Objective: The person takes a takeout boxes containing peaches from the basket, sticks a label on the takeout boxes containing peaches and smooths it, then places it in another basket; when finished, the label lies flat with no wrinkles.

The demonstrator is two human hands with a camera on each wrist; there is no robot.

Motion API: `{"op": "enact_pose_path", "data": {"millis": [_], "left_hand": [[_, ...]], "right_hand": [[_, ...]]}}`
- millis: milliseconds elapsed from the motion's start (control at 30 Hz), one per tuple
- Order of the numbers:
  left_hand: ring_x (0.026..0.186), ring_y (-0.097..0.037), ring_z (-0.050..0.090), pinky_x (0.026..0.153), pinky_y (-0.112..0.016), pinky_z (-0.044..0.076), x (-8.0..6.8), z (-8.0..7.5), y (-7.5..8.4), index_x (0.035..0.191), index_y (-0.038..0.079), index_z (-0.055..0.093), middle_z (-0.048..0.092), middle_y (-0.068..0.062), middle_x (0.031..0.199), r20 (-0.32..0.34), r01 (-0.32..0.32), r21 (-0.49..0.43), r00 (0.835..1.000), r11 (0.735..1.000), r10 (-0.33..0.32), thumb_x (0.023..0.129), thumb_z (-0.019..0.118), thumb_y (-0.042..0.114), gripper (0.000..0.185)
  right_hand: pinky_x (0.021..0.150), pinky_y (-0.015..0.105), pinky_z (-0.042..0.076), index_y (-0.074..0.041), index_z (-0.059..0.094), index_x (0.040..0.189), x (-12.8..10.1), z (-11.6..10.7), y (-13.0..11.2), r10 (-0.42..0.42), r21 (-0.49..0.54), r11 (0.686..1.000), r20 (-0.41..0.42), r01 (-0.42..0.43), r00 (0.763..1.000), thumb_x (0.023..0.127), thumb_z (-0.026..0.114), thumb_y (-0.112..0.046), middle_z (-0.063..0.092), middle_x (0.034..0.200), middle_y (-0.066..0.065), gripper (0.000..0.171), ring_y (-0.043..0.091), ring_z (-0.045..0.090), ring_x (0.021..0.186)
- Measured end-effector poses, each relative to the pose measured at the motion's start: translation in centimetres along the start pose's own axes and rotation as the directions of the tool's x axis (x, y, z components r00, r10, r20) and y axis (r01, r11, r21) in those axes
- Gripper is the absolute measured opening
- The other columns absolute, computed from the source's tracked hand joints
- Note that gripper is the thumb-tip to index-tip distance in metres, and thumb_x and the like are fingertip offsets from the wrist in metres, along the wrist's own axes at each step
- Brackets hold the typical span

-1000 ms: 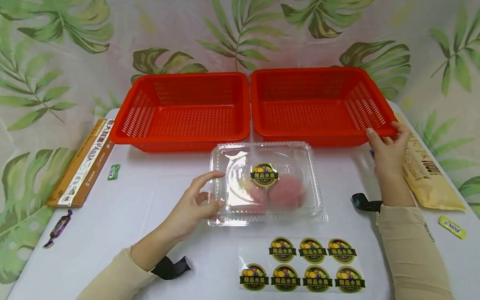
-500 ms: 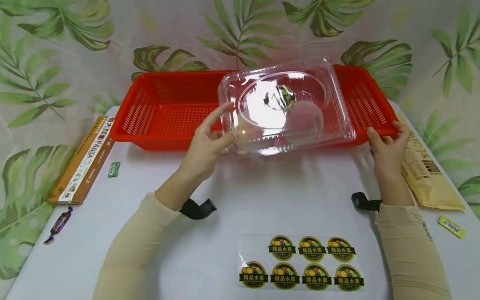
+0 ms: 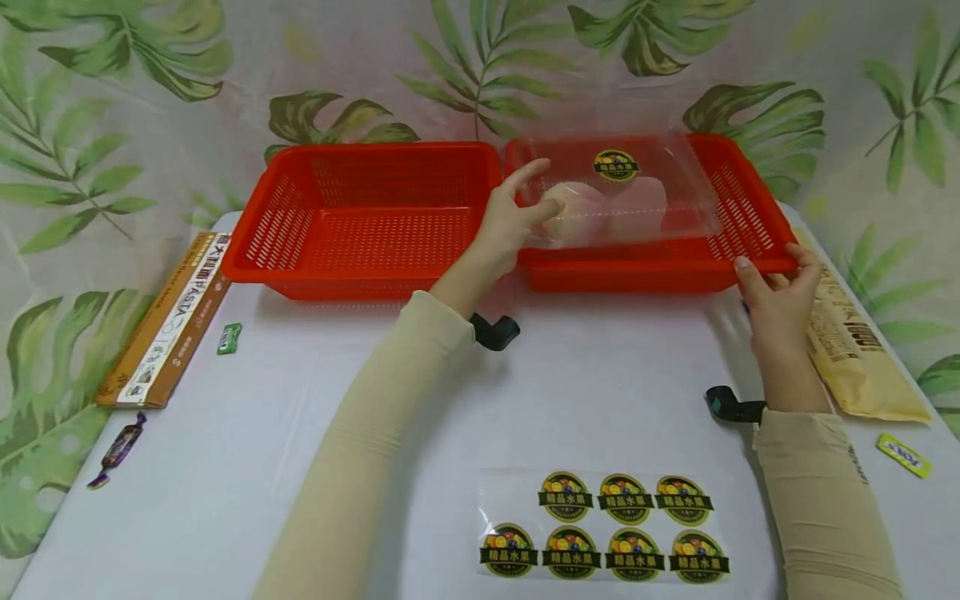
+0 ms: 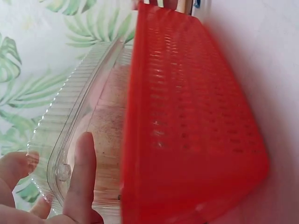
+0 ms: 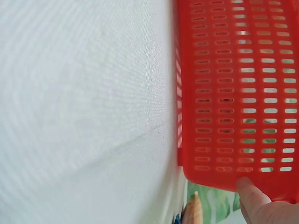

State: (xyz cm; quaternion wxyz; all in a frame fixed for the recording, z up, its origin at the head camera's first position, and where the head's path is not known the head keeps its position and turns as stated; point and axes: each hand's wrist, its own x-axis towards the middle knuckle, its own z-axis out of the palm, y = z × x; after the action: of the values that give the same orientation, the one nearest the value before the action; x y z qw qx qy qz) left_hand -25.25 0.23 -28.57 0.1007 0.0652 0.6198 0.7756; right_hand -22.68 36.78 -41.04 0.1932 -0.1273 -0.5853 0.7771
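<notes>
The step in hand seems to be the placing of the clear box point(image 3: 622, 196) into the right basket point(image 3: 750, 218). The left hand point(image 3: 510, 221) pinches the left end of this box between thumb and fingers; in the left wrist view the fingers point(image 4: 84, 177) lie flat along its ribbed rim. The box holds two pale pink fruits point(image 3: 573, 212) and has a round sticker point(image 3: 616, 165) on its lid. It is inside the outline of the right basket, toward the left and far part, but I cannot tell if its bottom touches the basket floor or hangs just above it.

The right hand point(image 3: 780, 300) holds the near right corner of the same basket, thumb on the near rim and fingers curled over the edge, so the basket stays steady. This hand is well apart from the box, which lies to its left.

As I judge it, the next move calls for lowering the box until it sits flat, then opening the left hand without tipping the box.

The left basket point(image 3: 367, 221) stands just beside, touching the right one. On the near part of the bench point(image 3: 300, 433) lies a sheet of stickers point(image 3: 603, 525).
</notes>
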Motion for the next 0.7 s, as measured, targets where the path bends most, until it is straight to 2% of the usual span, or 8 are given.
{"op": "enact_pose_path", "data": {"millis": [67, 200, 300, 400, 467, 567, 633, 700], "left_hand": [[0.049, -0.021, 0.050, 0.057, -0.038, 0.053, 0.6, 0.7, -0.8, 0.131, 0.021, 0.046, 0.044, -0.002, 0.117, 0.016, 0.029, 0.000, 0.999, 1.000, -0.029, 0.083, 0.061, 0.000, 0.054], [0.048, -0.017, 0.046, 0.054, -0.028, 0.051, 1.4, 1.5, -1.9, 0.134, 0.021, 0.043, 0.039, 0.001, 0.127, 0.014, 0.051, 0.118, 0.998, 0.992, -0.053, 0.084, 0.061, 0.005, 0.055], [0.049, -0.017, 0.045, 0.057, -0.029, 0.052, 1.9, 1.7, -2.1, 0.136, 0.020, 0.040, 0.033, 0.001, 0.133, 0.011, 0.073, 0.162, 0.997, 0.984, -0.076, 0.085, 0.062, 0.007, 0.057], [0.048, -0.019, 0.045, 0.061, -0.036, 0.053, 2.2, 1.8, -2.0, 0.137, 0.020, 0.038, 0.033, -0.002, 0.135, 0.036, 0.118, 0.177, 0.991, 0.977, -0.126, 0.085, 0.062, 0.008, 0.059], [0.050, -0.019, 0.047, 0.063, -0.034, 0.053, 2.3, 1.7, -1.8, 0.138, 0.021, 0.036, 0.034, -0.002, 0.135, 0.053, 0.145, 0.234, 0.986, 0.961, -0.161, 0.085, 0.062, 0.010, 0.060], [0.057, -0.021, 0.052, 0.066, -0.027, 0.051, 2.3, 1.5, -1.6, 0.139, 0.023, 0.033, 0.033, -0.001, 0.137, 0.063, 0.167, 0.352, 0.977, 0.921, -0.201, 0.085, 0.062, 0.015, 0.062], [0.077, -0.018, 0.054, 0.073, -0.024, 0.049, 2.3, 1.4, -1.6, 0.140, 0.025, 0.032, 0.033, 0.000, 0.138, 0.056, 0.162, 0.439, 0.977, 0.884, -0.206, 0.086, 0.061, 0.018, 0.062], [0.098, -0.017, 0.049, 0.081, -0.024, 0.046, 2.2, 1.2, -1.5, 0.140, 0.026, 0.032, 0.033, 0.002, 0.139, 0.049, 0.144, 0.501, 0.980, 0.854, -0.194, 0.086, 0.061, 0.020, 0.062]], "right_hand": [[0.075, 0.023, 0.049, -0.027, 0.029, 0.126, -1.0, 0.8, -0.8, 0.002, -0.021, 1.000, -0.008, -0.002, 1.000, 0.067, 0.079, -0.015, 0.027, 0.133, 0.003, 0.079, 0.020, 0.044, 0.115], [0.076, 0.019, 0.047, -0.026, 0.030, 0.126, -3.3, 2.8, -2.5, 0.004, -0.073, 0.997, -0.035, -0.006, 0.999, 0.073, 0.074, -0.014, 0.026, 0.133, 0.003, 0.070, 0.019, 0.042, 0.115], [0.075, 0.016, 0.046, -0.025, 0.028, 0.127, -4.5, 3.8, -3.5, 0.014, -0.089, 0.996, -0.033, -0.017, 0.999, 0.074, 0.072, -0.015, 0.024, 0.134, 0.003, 0.069, 0.020, 0.039, 0.117], [0.075, 0.015, 0.046, -0.023, 0.027, 0.128, -5.3, 4.3, -4.2, 0.027, -0.073, 0.997, -0.018, -0.028, 0.999, 0.074, 0.072, -0.014, 0.023, 0.135, 0.002, 0.071, 0.019, 0.038, 0.118], [0.075, 0.015, 0.045, -0.023, 0.025, 0.129, -5.3, 4.4, -4.4, 0.032, -0.062, 0.998, -0.006, -0.032, 0.999, 0.075, 0.072, -0.014, 0.022, 0.135, 0.001, 0.072, 0.019, 0.037, 0.119], [0.076, 0.015, 0.045, -0.023, 0.025, 0.129, -5.3, 4.5, -4.5, 0.033, -0.056, 0.998, -0.003, -0.033, 0.999, 0.074, 0.072, -0.014, 0.022, 0.135, 0.001, 0.072, 0.019, 0.037, 0.119], [0.077, 0.015, 0.045, -0.024, 0.026, 0.128, -5.3, 4.4, -4.3, 0.033, -0.068, 0.997, -0.011, -0.033, 0.999, 0.074, 0.072, -0.015, 0.022, 0.135, 0.001, 0.071, 0.019, 0.038, 0.118], [0.080, 0.016, 0.044, -0.024, 0.026, 0.128, -5.1, 4.3, -4.2, 0.033, -0.090, 0.995, -0.016, -0.034, 0.999, 0.075, 0.072, -0.016, 0.022, 0.135, 0.001, 0.070, 0.019, 0.038, 0.119]]}}
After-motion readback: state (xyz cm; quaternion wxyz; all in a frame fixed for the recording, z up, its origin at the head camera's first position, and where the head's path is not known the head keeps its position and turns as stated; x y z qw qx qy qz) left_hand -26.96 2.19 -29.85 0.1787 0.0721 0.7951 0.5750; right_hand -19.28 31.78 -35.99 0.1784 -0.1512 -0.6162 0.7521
